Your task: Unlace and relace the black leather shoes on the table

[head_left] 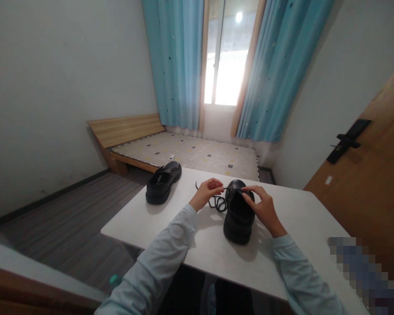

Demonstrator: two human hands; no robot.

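A black shoe (238, 227) stands on the white table in front of me, its heel toward me. My left hand (208, 192) is at the shoe's left side, fingers pinched on a black shoelace (219, 203). Part of that lace lies in loops on the table beside the shoe. On the other side, my right hand (262, 205) has thumb and fingers closed at the shoe's tongue and opening; the small part between the fingertips is hard to make out. A second black shoe (160, 186) stands apart at the table's far left, its toe pointing away.
The white table (295, 218) carries both shoes. Beyond it is a bed (197, 151) with a small white object (171, 157) on its mattress. A wooden door (367, 183) stands at the right. Blue curtains (180, 65) hang by the window.
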